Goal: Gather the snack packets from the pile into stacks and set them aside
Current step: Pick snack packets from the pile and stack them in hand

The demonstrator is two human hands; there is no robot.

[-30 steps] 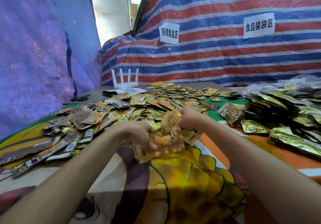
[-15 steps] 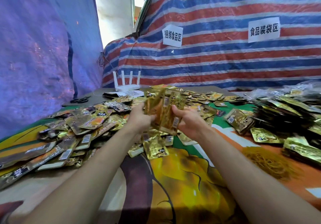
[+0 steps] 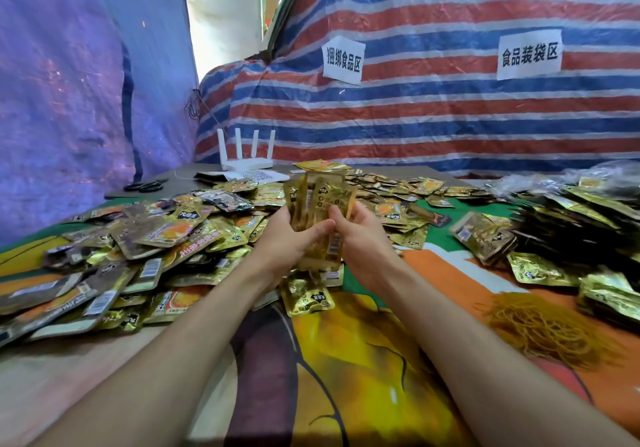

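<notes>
Gold foil snack packets (image 3: 318,211) stand upright as a bundle gripped between left hand (image 3: 289,242) and right hand (image 3: 360,238) above the loose pile (image 3: 166,238) on the worktop (image 3: 363,360).

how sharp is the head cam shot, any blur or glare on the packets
Head view: the held stack in the left hand and right hand is fairly sharp; the pile at left smears toward the frame edge; gold foil glints without washing out; the wall gap is blown out white; the wide-angle lens stretches everything near the corners.
</notes>
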